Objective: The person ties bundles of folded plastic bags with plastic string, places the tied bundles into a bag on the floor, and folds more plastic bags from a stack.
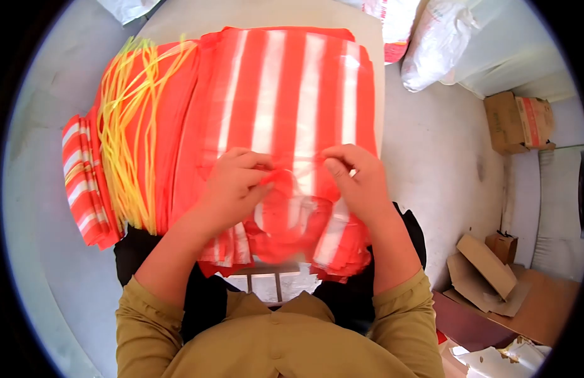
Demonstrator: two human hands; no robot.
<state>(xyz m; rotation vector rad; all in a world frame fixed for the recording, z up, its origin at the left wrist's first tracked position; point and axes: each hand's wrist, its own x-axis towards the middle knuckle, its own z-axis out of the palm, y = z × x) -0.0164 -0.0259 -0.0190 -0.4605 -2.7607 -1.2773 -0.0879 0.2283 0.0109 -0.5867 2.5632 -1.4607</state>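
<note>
A stack of red-and-white striped plastic bags (pixel 290 88) lies in front of me, with its handle ends toward my body. My left hand (pixel 238 186) is closed, its fingertips pinching the thin red film of the top bag near the handles. On the other side of the bag's opening, my right hand (pixel 358 179) pinches the film between thumb and forefinger. Between the hands the film is lifted, crumpled and somewhat blurred. Handle loops (pixel 342 252) hang over the near edge, toward my lap.
Left of the stack, a bundle of yellow strings (pixel 131 132) lies across more red plastic. A folded striped bundle (pixel 84 183) sits at the far left. White sacks (pixel 440 41) stand at back right. Cardboard boxes (pixel 518 123) and flattened cardboard (pixel 487 277) are on the right.
</note>
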